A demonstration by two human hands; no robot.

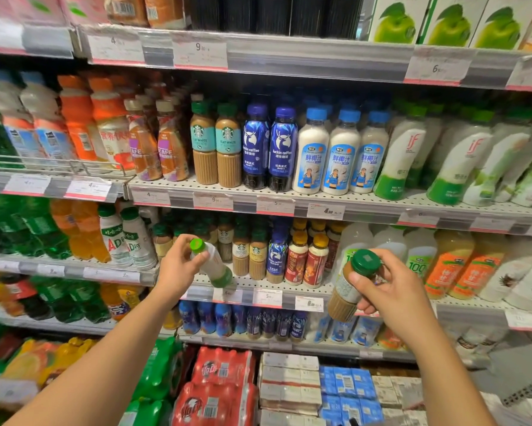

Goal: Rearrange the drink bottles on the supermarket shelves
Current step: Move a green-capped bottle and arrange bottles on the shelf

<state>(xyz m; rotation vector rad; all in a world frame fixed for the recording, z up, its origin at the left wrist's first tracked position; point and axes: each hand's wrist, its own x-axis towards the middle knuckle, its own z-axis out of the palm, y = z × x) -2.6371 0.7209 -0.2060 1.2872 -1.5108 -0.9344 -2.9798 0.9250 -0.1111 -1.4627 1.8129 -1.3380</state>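
Fingers of left hand (pixel 178 265) grip white bottle (pixel 215 265); right hand (pixel 390 287) grips coffee bottle (pixel 350 284).

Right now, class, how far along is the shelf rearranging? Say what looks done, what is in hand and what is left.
Done: the Starbucks flat white bottles and luckin coffee bottles stand in neat rows. In hand: the left hand grips a tilted white bottle with a light green cap; the right hand holds a dark-green-capped coffee bottle. Left: both bottles need shelf places.
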